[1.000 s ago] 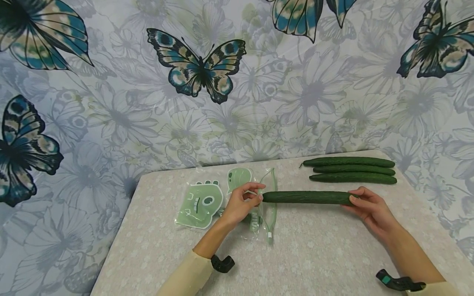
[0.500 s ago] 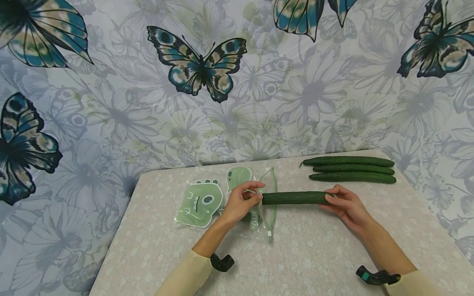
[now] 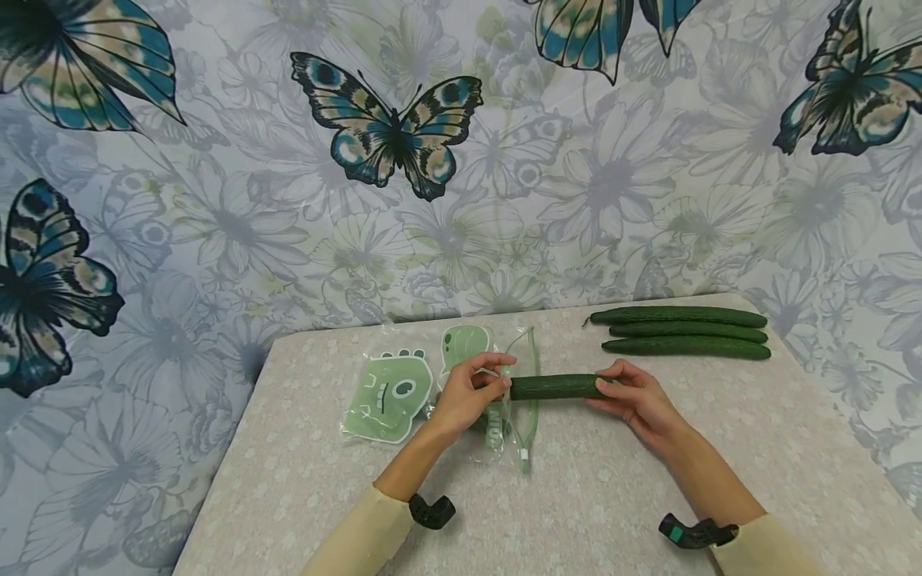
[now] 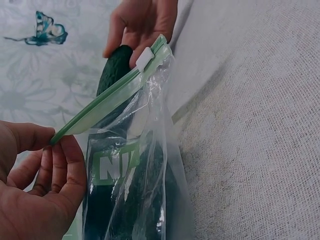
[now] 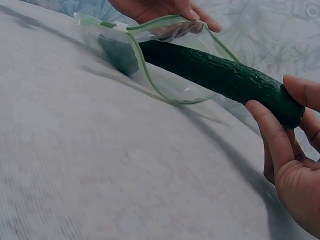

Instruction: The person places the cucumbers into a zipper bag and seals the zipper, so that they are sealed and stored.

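A clear slider zip bag (image 3: 389,404) with green cartoon dinosaur prints lies on the table, its mouth spread open toward the right. My left hand (image 3: 461,404) pinches the green zip rim (image 4: 95,107) between thumb and fingers; the white slider (image 4: 145,60) sits farther along it. A long cucumber (image 5: 215,70) passes through the mouth, its far part inside the bag. My right hand (image 3: 644,406) grips the cucumber's outer end with thumb and fingers. Dark green shows through the plastic in the left wrist view, but how many cucumbers are inside I cannot tell.
Three more cucumbers (image 3: 684,329) lie side by side at the back right of the table. A pale patterned cloth (image 3: 576,512) covers the tabletop. Behind its rear edge hangs a backdrop (image 3: 598,184) with butterflies and flowers.
My right hand has moved left, sliding the cucumber deeper into the bag, so a shorter length shows outside. The left hand and the three cucumbers at the back stay in place.
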Demonstrator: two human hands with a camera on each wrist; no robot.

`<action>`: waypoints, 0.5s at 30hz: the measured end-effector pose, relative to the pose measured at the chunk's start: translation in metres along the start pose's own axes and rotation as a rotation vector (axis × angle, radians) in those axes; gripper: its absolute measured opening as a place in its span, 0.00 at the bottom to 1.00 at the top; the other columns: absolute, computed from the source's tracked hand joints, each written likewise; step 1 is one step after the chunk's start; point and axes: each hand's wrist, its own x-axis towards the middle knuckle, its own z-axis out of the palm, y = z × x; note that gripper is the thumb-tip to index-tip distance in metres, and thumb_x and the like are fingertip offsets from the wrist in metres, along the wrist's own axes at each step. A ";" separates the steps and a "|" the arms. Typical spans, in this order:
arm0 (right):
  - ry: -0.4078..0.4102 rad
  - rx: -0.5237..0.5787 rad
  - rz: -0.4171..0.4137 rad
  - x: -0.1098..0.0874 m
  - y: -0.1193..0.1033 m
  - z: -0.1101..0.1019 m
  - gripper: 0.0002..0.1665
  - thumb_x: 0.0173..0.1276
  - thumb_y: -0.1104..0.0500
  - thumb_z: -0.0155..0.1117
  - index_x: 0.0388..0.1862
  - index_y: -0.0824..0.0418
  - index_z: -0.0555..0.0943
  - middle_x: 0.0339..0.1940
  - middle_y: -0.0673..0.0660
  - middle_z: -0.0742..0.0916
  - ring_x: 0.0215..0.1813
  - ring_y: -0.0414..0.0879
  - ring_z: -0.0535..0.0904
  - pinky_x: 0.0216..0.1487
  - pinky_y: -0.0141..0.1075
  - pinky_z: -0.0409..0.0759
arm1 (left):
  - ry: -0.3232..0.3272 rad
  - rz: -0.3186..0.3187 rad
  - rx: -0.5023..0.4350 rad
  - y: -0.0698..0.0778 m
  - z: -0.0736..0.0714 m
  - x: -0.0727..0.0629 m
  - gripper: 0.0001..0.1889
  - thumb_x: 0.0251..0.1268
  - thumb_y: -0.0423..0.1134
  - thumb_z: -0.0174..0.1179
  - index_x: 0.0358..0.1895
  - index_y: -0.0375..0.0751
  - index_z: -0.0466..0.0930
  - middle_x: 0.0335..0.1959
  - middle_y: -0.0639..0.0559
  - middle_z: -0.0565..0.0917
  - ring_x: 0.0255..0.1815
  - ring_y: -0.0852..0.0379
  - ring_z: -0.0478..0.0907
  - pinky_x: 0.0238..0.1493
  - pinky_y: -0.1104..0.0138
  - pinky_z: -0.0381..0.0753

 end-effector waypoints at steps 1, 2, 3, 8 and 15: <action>0.007 -0.007 0.005 0.001 0.001 0.003 0.13 0.79 0.72 0.61 0.44 0.54 0.84 0.53 0.52 0.83 0.57 0.45 0.88 0.61 0.42 0.90 | -0.001 0.000 -0.001 0.000 0.000 0.000 0.17 0.77 0.33 0.66 0.65 0.46 0.86 0.48 0.50 0.78 0.38 0.61 0.81 0.39 0.70 0.81; 0.017 -0.010 0.012 0.002 0.002 0.007 0.13 0.79 0.72 0.62 0.44 0.54 0.84 0.52 0.52 0.83 0.57 0.44 0.88 0.61 0.42 0.90 | -0.001 0.000 -0.001 0.000 0.000 0.000 0.17 0.77 0.33 0.66 0.65 0.46 0.86 0.48 0.50 0.78 0.38 0.61 0.80 0.39 0.70 0.80; 0.026 -0.014 0.023 0.003 0.003 0.010 0.13 0.79 0.72 0.62 0.43 0.53 0.84 0.52 0.52 0.82 0.57 0.44 0.88 0.61 0.42 0.90 | -0.003 -0.001 -0.001 0.000 0.000 0.000 0.17 0.77 0.33 0.65 0.65 0.46 0.86 0.48 0.51 0.78 0.38 0.61 0.80 0.39 0.70 0.80; 0.069 -0.028 0.068 0.007 0.009 0.024 0.11 0.78 0.70 0.65 0.43 0.53 0.82 0.52 0.54 0.81 0.59 0.45 0.88 0.62 0.42 0.89 | -0.006 -0.007 -0.005 0.001 0.000 0.000 0.18 0.77 0.33 0.65 0.66 0.43 0.85 0.48 0.51 0.78 0.38 0.61 0.80 0.39 0.70 0.79; 0.101 -0.072 0.089 0.015 0.014 0.038 0.07 0.75 0.66 0.71 0.43 0.57 0.81 0.54 0.54 0.82 0.58 0.45 0.89 0.62 0.42 0.90 | -0.002 -0.005 -0.017 0.002 0.000 -0.001 0.18 0.77 0.33 0.65 0.67 0.40 0.84 0.48 0.52 0.77 0.39 0.62 0.81 0.39 0.70 0.79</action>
